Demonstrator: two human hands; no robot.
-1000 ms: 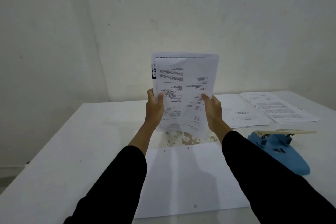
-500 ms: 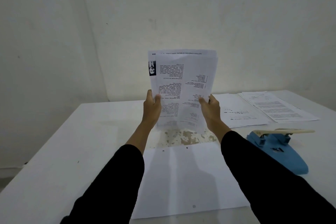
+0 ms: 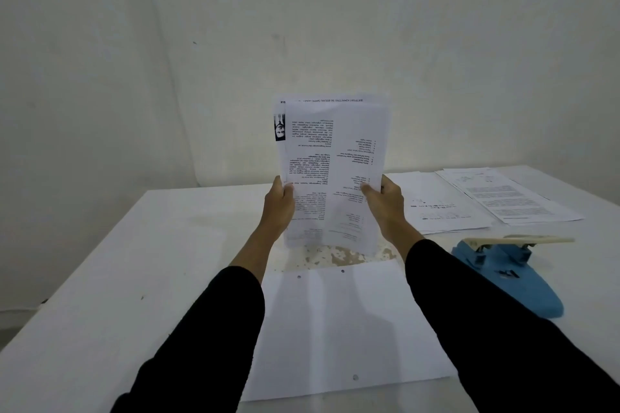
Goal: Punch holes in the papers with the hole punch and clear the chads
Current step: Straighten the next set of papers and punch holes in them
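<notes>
Head view: both hands hold papers (image 3: 332, 171) upright above table (image 3: 134, 261).

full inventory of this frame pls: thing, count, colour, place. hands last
held stack of papers: one stack, white with black print, upright in the air above the table's middle, print upside down
hole punch: one, blue base with cream lever, on the table at right
blank sheet: one, white, flat on the table nearest the person, holes along its far edge, a small round spot near its near edge
paper piles: two, white with print, far right of the table, overlapping
table: one, white, worn patch below the held stack
wall: off-white, behind
sleeves: two, black
left hand: grips the stack's left edge
right hand: grips its right edge
</notes>
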